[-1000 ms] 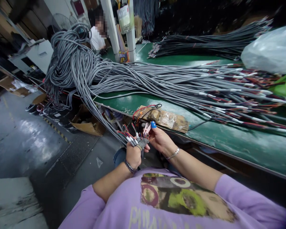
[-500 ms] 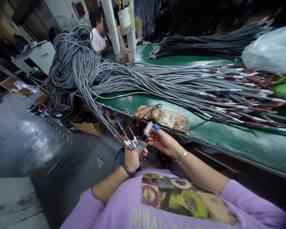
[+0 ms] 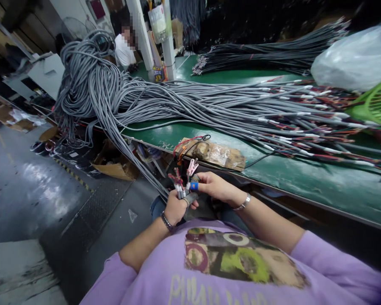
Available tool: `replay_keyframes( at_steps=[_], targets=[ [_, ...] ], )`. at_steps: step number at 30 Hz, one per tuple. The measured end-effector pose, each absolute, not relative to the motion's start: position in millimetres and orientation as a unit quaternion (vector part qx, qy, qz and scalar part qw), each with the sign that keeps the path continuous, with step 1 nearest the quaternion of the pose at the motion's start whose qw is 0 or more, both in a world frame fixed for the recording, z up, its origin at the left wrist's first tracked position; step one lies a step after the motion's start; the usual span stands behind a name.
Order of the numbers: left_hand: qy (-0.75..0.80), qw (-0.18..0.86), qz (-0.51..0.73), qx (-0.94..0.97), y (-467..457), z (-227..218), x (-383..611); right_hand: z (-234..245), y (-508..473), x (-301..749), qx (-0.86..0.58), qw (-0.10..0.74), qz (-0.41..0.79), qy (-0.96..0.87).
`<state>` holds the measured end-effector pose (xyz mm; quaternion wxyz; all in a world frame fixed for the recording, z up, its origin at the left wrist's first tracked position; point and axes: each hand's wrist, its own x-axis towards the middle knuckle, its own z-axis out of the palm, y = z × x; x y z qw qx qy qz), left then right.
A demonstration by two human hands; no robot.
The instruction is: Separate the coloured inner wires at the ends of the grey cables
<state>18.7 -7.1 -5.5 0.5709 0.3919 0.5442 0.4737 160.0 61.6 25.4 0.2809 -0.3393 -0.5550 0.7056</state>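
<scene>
My left hand (image 3: 175,208) is closed in a fist round the stripped ends of several grey cables (image 3: 179,190), whose coloured wires stick up above it. A grey wrap covers one of its fingers. My right hand (image 3: 211,187), with a blue finger cot (image 3: 194,186), pinches at those wire ends right beside the left hand. A small pink clip (image 3: 191,166) stands just above the two hands. The cables run from my left hand up to the big grey cable heap (image 3: 120,95) on the green bench.
The green bench (image 3: 307,180) carries long grey cable bundles (image 3: 257,112), a taped brown block (image 3: 217,153), a green basket (image 3: 375,103) and a clear plastic bag (image 3: 355,59). Another person (image 3: 123,48) is at the far end. Cardboard and scraps lie on the wet floor (image 3: 34,186).
My right hand has come down and left onto the wire ends in my left hand. The spread coloured wires are now gathered together. The view shifted slightly.
</scene>
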Motion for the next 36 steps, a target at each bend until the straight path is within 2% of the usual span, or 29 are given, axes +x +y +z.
replay_keyframes(
  at_steps=[3, 9, 12, 15, 19, 23, 27, 36],
  targets=[
    [0.546, 0.586, 0.437, 0.410, -6, -6, 18, 23, 59, 158, -0.326, 0.260, 0.722, -0.552],
    [0.544, 0.569, 0.532, 0.311, -2, 1, 17, 6, 61, 165, -0.371, 0.330, 0.756, -0.427],
    [0.538, 0.561, 0.560, 0.287, -1, 3, 17, -1, 58, 170, -0.351, 0.320, 0.795, -0.379],
    [0.535, 0.558, 0.571, 0.276, 0, 3, 18, -2, 51, 167, -0.341, 0.320, 0.786, -0.405],
    [0.530, 0.571, 0.555, 0.291, -2, 0, 19, 5, 43, 156, -0.338, 0.375, 0.730, -0.459],
    [0.526, 0.597, 0.509, 0.328, -5, -6, 19, 13, 41, 146, -0.280, 0.337, 0.759, -0.481],
    [0.538, 0.574, 0.531, 0.315, -5, -8, 19, 16, 42, 142, -0.272, 0.336, 0.755, -0.493],
    [0.536, 0.542, 0.584, 0.279, -3, -7, 19, 15, 46, 143, -0.392, 0.370, 0.676, -0.502]
  ],
)
